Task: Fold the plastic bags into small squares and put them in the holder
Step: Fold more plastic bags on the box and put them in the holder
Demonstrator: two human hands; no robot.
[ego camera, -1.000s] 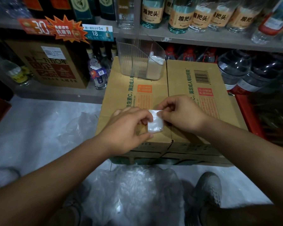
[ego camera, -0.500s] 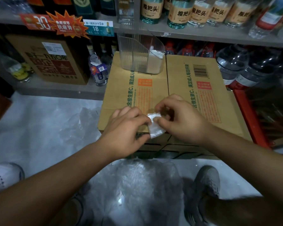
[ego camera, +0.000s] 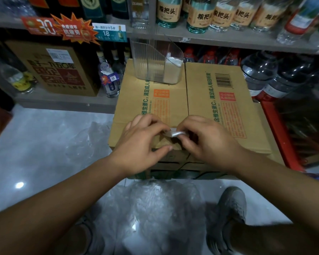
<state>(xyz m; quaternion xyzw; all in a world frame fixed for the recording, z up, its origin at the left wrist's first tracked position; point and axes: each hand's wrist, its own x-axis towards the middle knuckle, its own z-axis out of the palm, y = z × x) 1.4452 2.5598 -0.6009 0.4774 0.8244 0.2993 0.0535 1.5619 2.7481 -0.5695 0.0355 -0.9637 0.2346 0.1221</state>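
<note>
In the head view, both my hands meet over the near edge of the cardboard box (ego camera: pixel 210 107). My right hand (ego camera: pixel 208 140) pinches the folded bag (ego camera: pixel 177 133) at its right end. My left hand (ego camera: pixel 142 142) holds the left end with curled fingers, with the thumb lower. The bag is a thin strip with its long axis from 9 to 3 o'clock. The holder (ego camera: pixel 155 65) stands at 12 o'clock from the bag, at the far edge of the box, with white squares in its right part. I judge neither hand is clearly nearer to it. Loose bags (ego camera: pixel 155 208) lie at 6 o'clock on the floor.
</note>
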